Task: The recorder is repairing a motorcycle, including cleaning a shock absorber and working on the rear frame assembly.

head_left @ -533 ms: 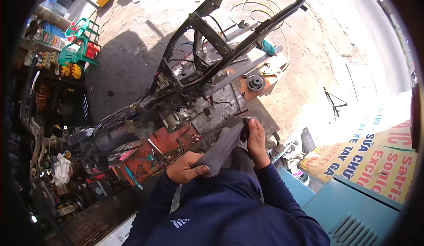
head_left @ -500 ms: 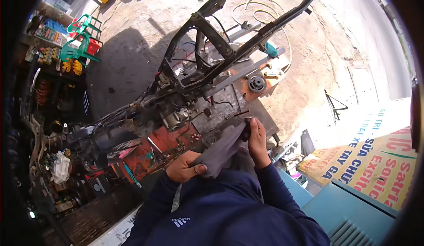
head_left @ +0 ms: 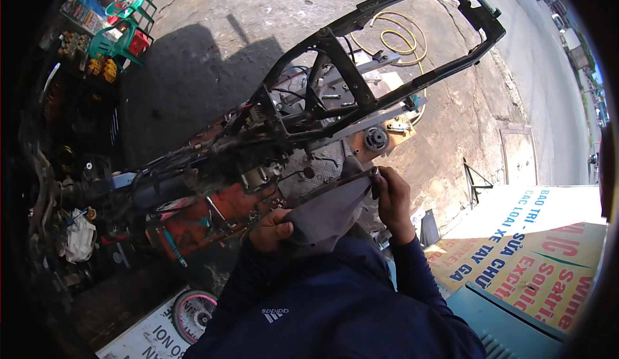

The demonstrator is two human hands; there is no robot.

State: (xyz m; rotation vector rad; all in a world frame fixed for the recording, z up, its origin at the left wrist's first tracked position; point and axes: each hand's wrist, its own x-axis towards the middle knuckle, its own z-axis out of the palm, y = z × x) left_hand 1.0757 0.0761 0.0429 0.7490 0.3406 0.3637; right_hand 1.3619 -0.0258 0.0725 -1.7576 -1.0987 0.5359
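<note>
A grey cloth (head_left: 332,212) is stretched between my two hands, in front of my body. My left hand (head_left: 271,231) grips its left end, thumb on top. At the other end, my right hand (head_left: 393,199) is closed, with a small shiny piece (head_left: 373,172) at its fingertips; the cloth's corner reaches that piece. What exactly the piece is cannot be made out. Just beyond the cloth lies a stripped black motorcycle frame (head_left: 335,62), with wires and mechanical parts along its lower section.
Under the frame are a patterned metal plate (head_left: 322,165) and an orange-red work surface (head_left: 193,227) with tools. A round dark gear-like part (head_left: 375,138) sits to the right. Green chairs (head_left: 116,43) stand far left, a yellow hose (head_left: 406,43) coils behind, and a printed sign (head_left: 516,249) leans at right.
The view has shifted, bringing more of the frame and a pink-rimmed wheel into sight. The cloth is spread flatter between my hands, and a shiny piece now shows at my right fingertips.
</note>
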